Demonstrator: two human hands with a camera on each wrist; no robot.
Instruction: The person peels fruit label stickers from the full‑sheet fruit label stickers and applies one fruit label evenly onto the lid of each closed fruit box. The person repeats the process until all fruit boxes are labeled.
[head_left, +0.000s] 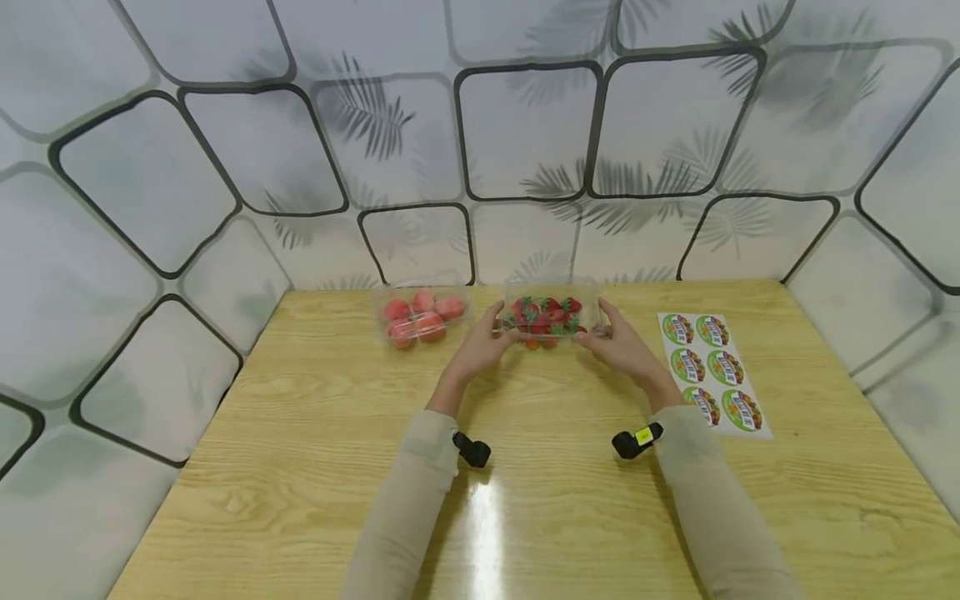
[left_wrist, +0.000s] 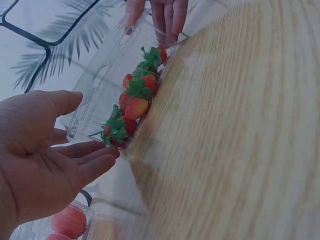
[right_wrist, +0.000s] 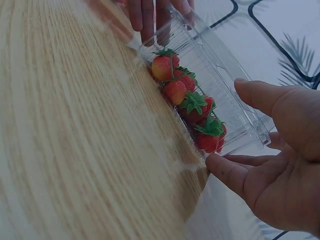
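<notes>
In the head view, a clear plastic box [head_left: 551, 293] of red strawberries [left_wrist: 135, 95] with green leaves stands near the wall at the table's far side. My left hand [head_left: 483, 342] holds its left end. At the opposite end, my right hand [head_left: 618, 337] holds it the same way. The left wrist view shows left fingertips [left_wrist: 111, 152] at the box's lower corner and another digit beside its rim. From the right wrist, one fingertip [right_wrist: 212, 159] sits at the lower corner, and the digit above lies along the rim.
Left of the strawberries stands another clear box [head_left: 381, 333] holding several round pinkish-red fruits [head_left: 427, 325]. To the right lies a white sheet [head_left: 697, 350] of round, colourful fruit stickers. Behind the wooden table [head_left: 300, 467] rises a patterned wall [head_left: 525, 150].
</notes>
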